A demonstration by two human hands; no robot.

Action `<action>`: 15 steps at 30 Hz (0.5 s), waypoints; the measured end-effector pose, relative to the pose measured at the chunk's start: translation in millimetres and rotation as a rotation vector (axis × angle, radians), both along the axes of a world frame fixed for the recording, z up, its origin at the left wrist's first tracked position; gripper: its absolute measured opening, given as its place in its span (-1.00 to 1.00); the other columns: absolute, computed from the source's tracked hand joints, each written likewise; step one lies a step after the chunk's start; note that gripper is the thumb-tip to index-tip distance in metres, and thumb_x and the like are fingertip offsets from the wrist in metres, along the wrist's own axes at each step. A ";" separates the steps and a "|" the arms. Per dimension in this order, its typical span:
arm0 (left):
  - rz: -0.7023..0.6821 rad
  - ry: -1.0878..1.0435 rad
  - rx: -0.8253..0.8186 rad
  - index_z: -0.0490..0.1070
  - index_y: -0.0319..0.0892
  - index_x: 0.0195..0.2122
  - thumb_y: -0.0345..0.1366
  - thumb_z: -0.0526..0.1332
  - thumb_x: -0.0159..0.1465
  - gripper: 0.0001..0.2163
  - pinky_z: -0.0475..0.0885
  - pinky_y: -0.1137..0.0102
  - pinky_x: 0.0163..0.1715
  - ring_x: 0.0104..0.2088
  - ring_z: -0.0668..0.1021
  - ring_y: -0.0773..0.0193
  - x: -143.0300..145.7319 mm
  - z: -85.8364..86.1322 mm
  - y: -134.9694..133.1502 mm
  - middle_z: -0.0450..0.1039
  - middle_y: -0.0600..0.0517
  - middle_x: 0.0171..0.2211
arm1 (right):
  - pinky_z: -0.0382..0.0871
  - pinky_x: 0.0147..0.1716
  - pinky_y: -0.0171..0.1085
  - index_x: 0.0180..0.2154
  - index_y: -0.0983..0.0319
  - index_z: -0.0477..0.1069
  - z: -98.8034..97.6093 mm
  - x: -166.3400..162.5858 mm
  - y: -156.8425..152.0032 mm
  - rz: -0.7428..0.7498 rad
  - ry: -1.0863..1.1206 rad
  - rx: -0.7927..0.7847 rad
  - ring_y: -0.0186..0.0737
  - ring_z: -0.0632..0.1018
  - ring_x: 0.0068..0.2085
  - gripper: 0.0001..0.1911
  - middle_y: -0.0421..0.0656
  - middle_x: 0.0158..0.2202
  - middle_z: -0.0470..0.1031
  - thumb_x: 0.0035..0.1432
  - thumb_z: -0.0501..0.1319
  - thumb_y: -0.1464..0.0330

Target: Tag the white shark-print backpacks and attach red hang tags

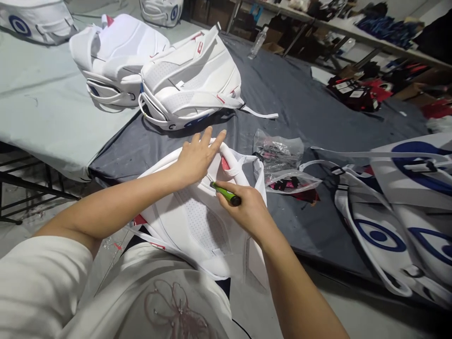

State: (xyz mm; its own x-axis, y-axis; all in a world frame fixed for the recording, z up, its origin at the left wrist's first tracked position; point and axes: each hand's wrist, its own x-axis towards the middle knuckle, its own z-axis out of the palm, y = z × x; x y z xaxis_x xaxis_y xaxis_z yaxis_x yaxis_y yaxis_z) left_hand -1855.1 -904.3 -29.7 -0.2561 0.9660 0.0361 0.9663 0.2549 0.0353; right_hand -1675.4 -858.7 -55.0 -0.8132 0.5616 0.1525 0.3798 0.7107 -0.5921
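Note:
A white backpack point(203, 221) with a dotted mesh panel and red accents lies in front of me at the table's edge. My left hand point(196, 157) rests on its upper part, fingers spread and palm down, holding nothing. In my right hand point(243, 205) is a green pen-like tool point(226, 193) with a black end. A thin tip points from it at the backpack's surface, just below my left hand; whether it touches I cannot tell. The tool's exact kind does not show.
Two more white backpacks point(192, 77) point(116, 61) stand beyond on the dark-covered table point(282, 99). Plastic bags point(278, 153) of small parts lie right of my work. White bags with blue eye motifs point(379, 235) are piled at right. A clear bottle point(258, 43) stands at the back.

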 end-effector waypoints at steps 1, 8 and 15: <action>0.000 0.006 -0.001 -0.30 -0.14 0.45 -0.37 0.26 0.24 -0.12 0.44 0.02 0.07 0.26 0.26 -0.16 0.4 0.1 0.1 -0.19 -0.29 0.44 | 0.52 -0.18 -0.15 -0.08 0.21 0.60 0.7 -1.0 -1.2 -0.013 -0.004 0.001 -0.05 0.67 -0.23 -0.69 -0.09 -0.19 0.66 0.14 0.23 0.38; -0.021 0.030 -0.006 -0.30 -0.16 0.45 -0.43 0.22 0.26 -0.15 0.47 0.06 0.02 0.16 0.37 -0.11 0.0 -0.3 0.8 -0.16 -0.30 0.43 | 0.51 -0.21 -0.17 -0.06 0.21 0.60 0.0 -9.5 -12.9 -0.103 -0.003 0.014 -0.05 0.66 -0.25 -0.68 -0.07 -0.20 0.66 0.16 0.22 0.33; -0.008 -0.005 -0.004 -0.30 -0.13 0.45 -0.43 0.19 0.26 -0.17 0.47 0.08 0.02 0.17 0.36 -0.09 0.1 0.1 0.4 -0.15 -0.26 0.43 | 0.47 -0.20 -0.18 -0.07 0.19 0.59 1.0 -18.9 -26.2 -0.159 -0.063 0.164 -0.03 0.67 -0.22 -0.70 -0.08 -0.21 0.66 0.18 0.21 0.33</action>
